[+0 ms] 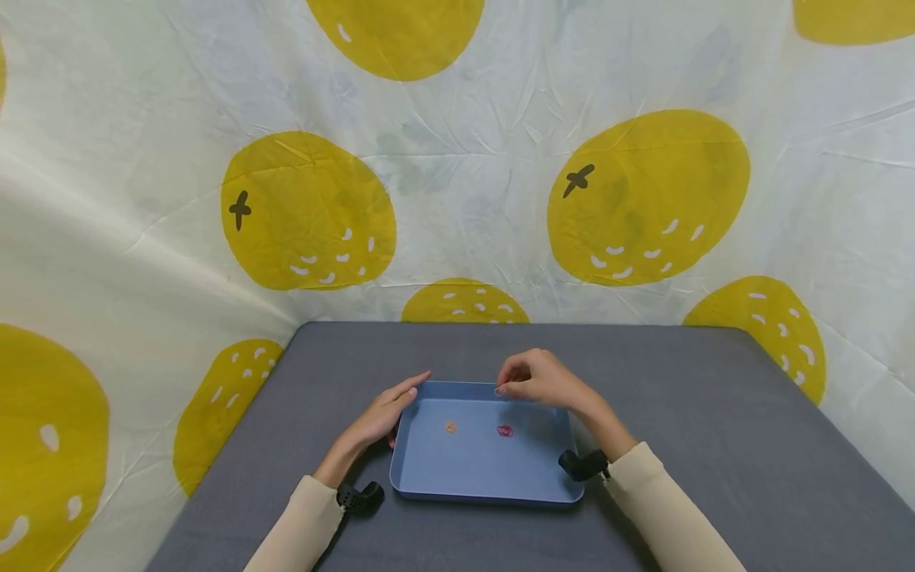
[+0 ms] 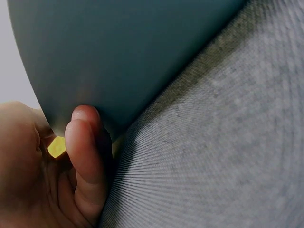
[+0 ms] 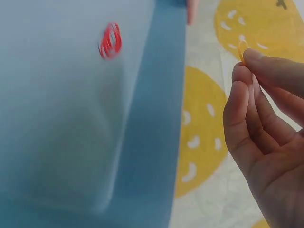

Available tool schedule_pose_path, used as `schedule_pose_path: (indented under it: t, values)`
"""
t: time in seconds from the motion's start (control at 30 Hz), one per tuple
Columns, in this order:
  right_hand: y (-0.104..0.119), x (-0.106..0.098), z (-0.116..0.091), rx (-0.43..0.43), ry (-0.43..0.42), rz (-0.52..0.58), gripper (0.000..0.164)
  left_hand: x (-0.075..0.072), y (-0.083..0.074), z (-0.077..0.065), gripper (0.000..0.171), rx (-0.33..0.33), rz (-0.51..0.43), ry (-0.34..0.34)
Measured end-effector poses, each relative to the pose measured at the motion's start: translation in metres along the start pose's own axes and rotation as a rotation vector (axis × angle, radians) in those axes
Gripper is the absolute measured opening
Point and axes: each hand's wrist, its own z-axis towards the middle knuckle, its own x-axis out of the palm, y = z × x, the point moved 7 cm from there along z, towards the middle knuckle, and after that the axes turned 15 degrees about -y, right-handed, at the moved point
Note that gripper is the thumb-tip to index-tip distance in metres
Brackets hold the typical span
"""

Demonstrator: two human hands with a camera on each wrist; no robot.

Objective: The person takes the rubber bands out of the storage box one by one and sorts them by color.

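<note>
"Where's the orange-yellow loop (image 3: 242,49)?"
"Right hand (image 1: 542,378) pinches it at the tray's (image 1: 475,475) twelve o'clock edge, probably fingertip-held because it's thin."
"Inside?"
"Red cluster (image 1: 504,431) towards two o'clock, orange cluster (image 1: 451,427) towards ten; likely spaced to avoid mixing."
"Left hand (image 1: 382,415)?"
"Grips the tray at ten o'clock, presumably steadying it."

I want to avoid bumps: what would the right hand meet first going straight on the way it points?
Probably the left hand, at the left side of the blue tray, though depth is unclear.
</note>
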Motion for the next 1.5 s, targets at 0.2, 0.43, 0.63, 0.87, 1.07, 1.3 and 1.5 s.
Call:
schedule_pose_path:
  t: [0.2,0.43,0.63,0.87,1.07,1.3,1.5]
  values:
    - [-0.010,-0.024,-0.010,0.022,-0.049,0.018,0.006,0.001,-0.001,-0.002,0.046,-0.003,-0.026,0.012]
    - [-0.022,-0.049,-0.024,0.050,-0.121,-0.008,0.005,0.001,-0.002,-0.002,0.045,-0.006,-0.006,-0.005]
    - [-0.035,-0.072,-0.039,0.052,-0.158,-0.027,0.006,0.002,-0.001,-0.001,0.045,0.001,0.005,-0.001]
    - [-0.052,-0.095,-0.053,0.059,-0.199,-0.032,0.009,0.003,-0.001,0.000,0.046,0.010,0.003,0.008]
    - [-0.064,-0.111,-0.062,0.080,-0.221,-0.037,0.008,0.003,-0.001,-0.001,0.046,0.019,0.016,0.015]
    - [-0.087,-0.123,-0.071,0.138,-0.224,-0.027,0.016,0.002,-0.001,0.000,0.046,0.026,0.003,0.023]
    - [-0.107,-0.121,-0.071,0.167,-0.202,-0.054,0.016,0.001,0.000,0.001,0.047,0.025,-0.001,0.024]
